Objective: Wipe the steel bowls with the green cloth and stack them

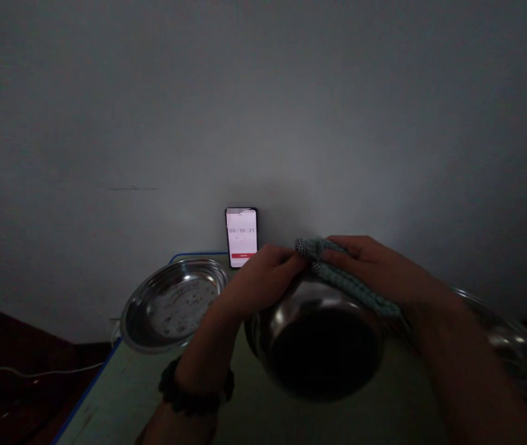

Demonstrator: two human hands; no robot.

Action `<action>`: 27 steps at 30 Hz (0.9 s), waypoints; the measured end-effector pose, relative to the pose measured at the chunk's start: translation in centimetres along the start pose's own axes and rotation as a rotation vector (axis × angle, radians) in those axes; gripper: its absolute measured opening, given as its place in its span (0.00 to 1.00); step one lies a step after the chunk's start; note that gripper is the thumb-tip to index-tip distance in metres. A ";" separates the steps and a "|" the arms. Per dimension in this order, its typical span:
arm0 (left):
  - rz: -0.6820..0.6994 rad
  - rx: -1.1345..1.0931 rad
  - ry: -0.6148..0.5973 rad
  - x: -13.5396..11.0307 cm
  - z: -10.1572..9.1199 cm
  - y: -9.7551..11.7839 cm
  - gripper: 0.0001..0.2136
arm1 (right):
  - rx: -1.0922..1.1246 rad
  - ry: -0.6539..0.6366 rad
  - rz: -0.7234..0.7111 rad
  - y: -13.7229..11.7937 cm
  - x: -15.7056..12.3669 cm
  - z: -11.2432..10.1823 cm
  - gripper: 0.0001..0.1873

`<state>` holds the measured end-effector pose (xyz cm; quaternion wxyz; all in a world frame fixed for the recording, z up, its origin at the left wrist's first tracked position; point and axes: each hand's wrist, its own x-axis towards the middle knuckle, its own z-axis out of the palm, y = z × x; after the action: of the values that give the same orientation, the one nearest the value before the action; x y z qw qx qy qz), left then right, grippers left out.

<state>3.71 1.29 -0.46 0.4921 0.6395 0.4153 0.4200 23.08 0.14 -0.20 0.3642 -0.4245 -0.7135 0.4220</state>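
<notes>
A steel bowl (319,340) is tilted up off the table with its outside towards me. My left hand (263,275) grips its far rim on the left, fingers curled over the edge. On the bowl's upper right my right hand (375,266) presses a green checked cloth (347,278) against the metal, fingers closed over the cloth. A dark bead bracelet (193,395) circles my left wrist.
A wide steel plate (171,306) with specks lies at the left on a pale table with a blue edge (87,389). A phone (242,237) showing a timer leans on the grey wall behind. More steel ware (518,352) sits at the right. A white cable (36,372) runs at the lower left.
</notes>
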 end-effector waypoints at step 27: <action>0.055 -0.464 0.707 3.1 0.6 -2.5 0.11 | -0.118 0.866 -0.199 1.4 2.0 1.5 0.16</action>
<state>4.87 4.49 -2.60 0.4388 0.3392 0.4355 0.7090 21.39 1.92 -1.75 0.6432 -0.5116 -0.5554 0.1269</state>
